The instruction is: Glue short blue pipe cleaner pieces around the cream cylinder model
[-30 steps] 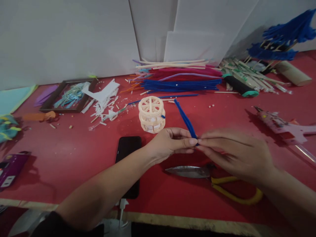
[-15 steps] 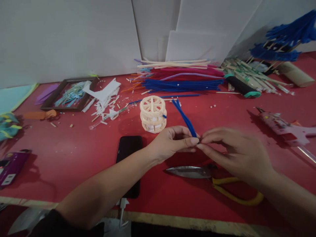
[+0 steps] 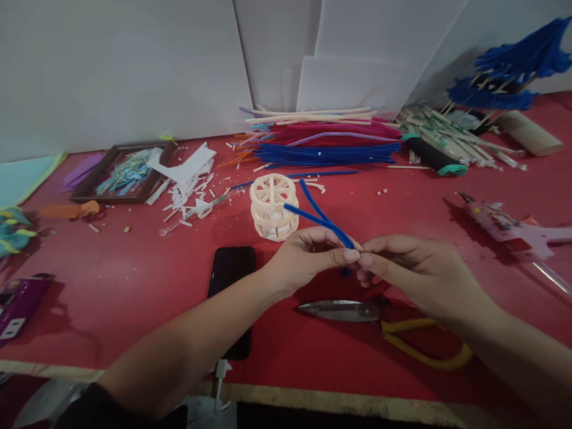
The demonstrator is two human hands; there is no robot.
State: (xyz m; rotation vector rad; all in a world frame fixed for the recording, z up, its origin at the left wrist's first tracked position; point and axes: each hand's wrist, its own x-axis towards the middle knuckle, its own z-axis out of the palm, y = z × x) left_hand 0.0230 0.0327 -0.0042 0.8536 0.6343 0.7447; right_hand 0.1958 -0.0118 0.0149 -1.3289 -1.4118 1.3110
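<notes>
My left hand and my right hand meet fingertip to fingertip above the red table. Both pinch a bent blue pipe cleaner at its fold. Its two ends stick up and to the left, spread apart in a V. Just beyond my left hand stands a small round cage of pale sticks with a bit of blue on its side.
Yellow-handled scissors lie under my hands, a black phone to their left. At the back lie a pile of coloured pipe cleaners, loose sticks, white scraps, a framed tray; a glue gun at right.
The two ends of the blue pipe cleaner, close together before, have spread apart and swung left toward the stick cage. My hands have stayed in place.
</notes>
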